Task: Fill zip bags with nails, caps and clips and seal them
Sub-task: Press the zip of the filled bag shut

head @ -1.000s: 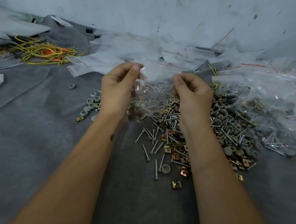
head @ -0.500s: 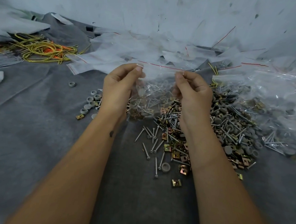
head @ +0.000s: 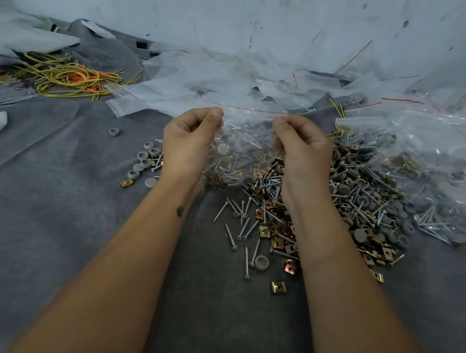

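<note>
Fingers of the left hand (head: 186, 142) and right hand (head: 301, 150) pinched the bag (head: 247, 138) at its top corners, holding it above the pile (head: 362, 202). Thin, floppy film, bottom-heavy with nails, so the zip strip's the spot to hold. Versus earlier, the hands sat wider apart and the strip looked pulled straight, probably sealed.

You get one wide head view, looking forward and down, close over both forearms, the grey mat (head: 44, 218) and the back wall (head: 238, 11).
</note>
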`<state>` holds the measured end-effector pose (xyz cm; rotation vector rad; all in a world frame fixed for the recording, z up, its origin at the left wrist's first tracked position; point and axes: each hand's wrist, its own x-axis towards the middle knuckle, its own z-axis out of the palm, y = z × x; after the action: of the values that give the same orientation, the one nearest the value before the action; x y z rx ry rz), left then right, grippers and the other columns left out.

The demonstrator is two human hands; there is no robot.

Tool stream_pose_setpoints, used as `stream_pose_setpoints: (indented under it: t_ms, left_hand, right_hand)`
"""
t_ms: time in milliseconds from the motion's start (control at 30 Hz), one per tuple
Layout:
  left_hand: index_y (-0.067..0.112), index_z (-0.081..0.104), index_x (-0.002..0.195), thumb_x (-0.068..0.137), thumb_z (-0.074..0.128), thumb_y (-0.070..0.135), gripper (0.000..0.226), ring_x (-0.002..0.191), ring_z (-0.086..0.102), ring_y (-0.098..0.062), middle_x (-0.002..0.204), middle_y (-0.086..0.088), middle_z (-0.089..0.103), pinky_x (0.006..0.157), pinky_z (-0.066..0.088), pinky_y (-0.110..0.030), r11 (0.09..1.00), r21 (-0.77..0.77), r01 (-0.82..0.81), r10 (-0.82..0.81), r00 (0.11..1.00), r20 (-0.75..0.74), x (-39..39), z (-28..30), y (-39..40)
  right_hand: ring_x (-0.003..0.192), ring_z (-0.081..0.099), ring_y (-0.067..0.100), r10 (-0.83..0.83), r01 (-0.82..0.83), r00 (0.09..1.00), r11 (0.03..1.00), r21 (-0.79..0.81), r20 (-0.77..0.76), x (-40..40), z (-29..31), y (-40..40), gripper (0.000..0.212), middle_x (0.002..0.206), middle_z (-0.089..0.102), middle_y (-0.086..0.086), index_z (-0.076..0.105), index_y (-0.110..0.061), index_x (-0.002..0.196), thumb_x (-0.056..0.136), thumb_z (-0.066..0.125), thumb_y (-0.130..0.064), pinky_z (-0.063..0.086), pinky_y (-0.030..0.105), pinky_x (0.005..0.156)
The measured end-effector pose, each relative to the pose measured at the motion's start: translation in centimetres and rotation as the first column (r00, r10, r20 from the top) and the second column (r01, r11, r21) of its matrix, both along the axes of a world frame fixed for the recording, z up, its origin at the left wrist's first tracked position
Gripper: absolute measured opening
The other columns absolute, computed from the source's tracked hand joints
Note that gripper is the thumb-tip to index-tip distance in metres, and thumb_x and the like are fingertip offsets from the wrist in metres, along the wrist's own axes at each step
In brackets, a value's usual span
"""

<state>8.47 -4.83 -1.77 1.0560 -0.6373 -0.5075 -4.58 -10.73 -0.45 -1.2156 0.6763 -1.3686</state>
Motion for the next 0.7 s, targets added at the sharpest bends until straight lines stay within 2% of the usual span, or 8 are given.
stream_pose_setpoints:
  t_ms: [133, 233, 333, 400, 567, 700]
  left_hand:
    - [0.015, 0.069, 0.077, 0.091, 0.067, 0.014, 0.015, 0.062, 0.051, -0.011, 0.061, 0.007, 0.062, 0.071, 0.049, -0.026, 1.0, 0.009, -0.007, 0.007, 1.0, 0.013, -0.16, -0.02, -0.03]
    - [0.013, 0.07, 0.077, 0.09, 0.067, 0.012, 0.014, 0.06, 0.054, -0.01, 0.062, 0.001, 0.062, 0.069, 0.05, -0.025, 0.999, 0.008, 0.045, -0.045, 0.999, -0.028, -0.33, 0.19, 0.11]
    - [0.009, 0.068, 0.077, 0.089, 0.067, 0.011, 0.013, 0.054, 0.055, -0.007, 0.059, 0.003, 0.062, 0.059, 0.049, -0.02, 0.99, -0.007, 0.138, -0.138, 0.989, -0.044, -0.54, 0.27, 0.26]
    - [0.009, 0.068, 0.078, 0.089, 0.067, 0.012, 0.012, 0.054, 0.054, -0.005, 0.059, 0.005, 0.062, 0.056, 0.046, -0.018, 0.989, 0.001, 0.145, -0.145, 0.989, -0.01, -0.53, 0.22, 0.25]
    - [0.013, 0.068, 0.073, 0.088, 0.069, 0.014, 0.015, 0.058, 0.054, -0.008, 0.058, 0.005, 0.062, 0.068, 0.047, -0.025, 0.996, -0.012, 0.094, -0.093, 0.995, 0.036, -0.26, 0.02, 0.19]
    - [0.014, 0.071, 0.074, 0.086, 0.072, 0.014, 0.012, 0.058, 0.056, -0.008, 0.06, 0.005, 0.064, 0.065, 0.049, -0.025, 0.994, -0.03, 0.103, -0.102, 0.995, 0.019, -0.03, -0.02, 0.26]
  right_hand:
    - [0.061, 0.049, 0.007, -0.013, 0.012, 0.999, 1.0, -0.021, -0.049, 0.09, -0.07, 0.03, 0.019, 0.062, 0.059, -0.008, 0.071, -0.02, 0.073, 0.084, 0.071, -0.004, 0.046, 0.018, 0.06]
    - [0.058, 0.045, 0.008, -0.028, 0.028, 0.999, 1.0, -0.014, -0.023, 0.03, -0.06, 0.03, 0.02, 0.06, 0.055, -0.005, 0.069, -0.017, 0.071, 0.083, 0.069, -0.001, 0.044, 0.018, 0.057]
    - [0.058, 0.044, 0.008, -0.026, 0.026, 1.0, 1.0, -0.009, -0.014, 0.03, -0.07, 0.04, 0.021, 0.059, 0.052, -0.005, 0.067, -0.017, 0.07, 0.083, 0.067, -0.001, 0.042, 0.018, 0.056]
    - [0.057, 0.045, 0.007, -0.004, 0.004, 1.0, 1.0, -0.01, -0.028, 0.15, -0.05, 0.14, 0.021, 0.058, 0.052, -0.006, 0.068, -0.018, 0.07, 0.084, 0.067, -0.002, 0.043, 0.018, 0.057]
    - [0.062, 0.055, 0.006, 0.001, -0.004, 0.997, 0.999, -0.041, -0.077, 0.43, -0.05, 0.32, 0.021, 0.062, 0.063, -0.01, 0.071, -0.021, 0.072, 0.082, 0.071, -0.003, 0.047, 0.019, 0.064]
    - [0.061, 0.054, 0.005, 0.015, -0.018, 0.999, 0.998, -0.059, -0.041, 0.59, -0.08, 0.6, 0.023, 0.063, 0.062, -0.01, 0.069, -0.021, 0.071, 0.081, 0.069, 0.0, 0.046, 0.017, 0.062]
